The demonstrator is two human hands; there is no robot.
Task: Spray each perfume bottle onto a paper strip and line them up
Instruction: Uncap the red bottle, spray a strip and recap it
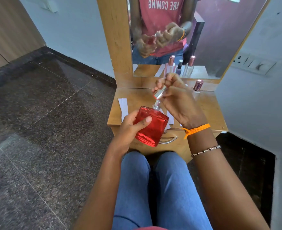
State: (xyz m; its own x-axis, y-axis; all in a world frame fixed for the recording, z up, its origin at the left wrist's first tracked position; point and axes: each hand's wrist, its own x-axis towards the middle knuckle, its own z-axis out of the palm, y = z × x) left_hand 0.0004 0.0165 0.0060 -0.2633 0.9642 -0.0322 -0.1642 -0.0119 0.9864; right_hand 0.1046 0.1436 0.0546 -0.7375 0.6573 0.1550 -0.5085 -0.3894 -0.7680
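Note:
My left hand (130,125) grips a square red perfume bottle (152,127), held tilted above the front edge of the small wooden dressing table (208,107). My right hand (176,100) is closed on the bottle's silver cap (160,93), which sits just above the bare spray nozzle (157,104). White paper strips (123,107) lie on the table top, partly hidden behind the bottle and my hands. A bottle with a rose-gold cap (198,85) stands at the back right, its body mostly hidden.
A mirror (203,39) in a wooden frame rises behind the table and reflects more bottles and my hands. A drawer handle (169,141) sits below the table top. Walls close in on the right, with a switch panel (255,64). Dark stone floor lies to the left.

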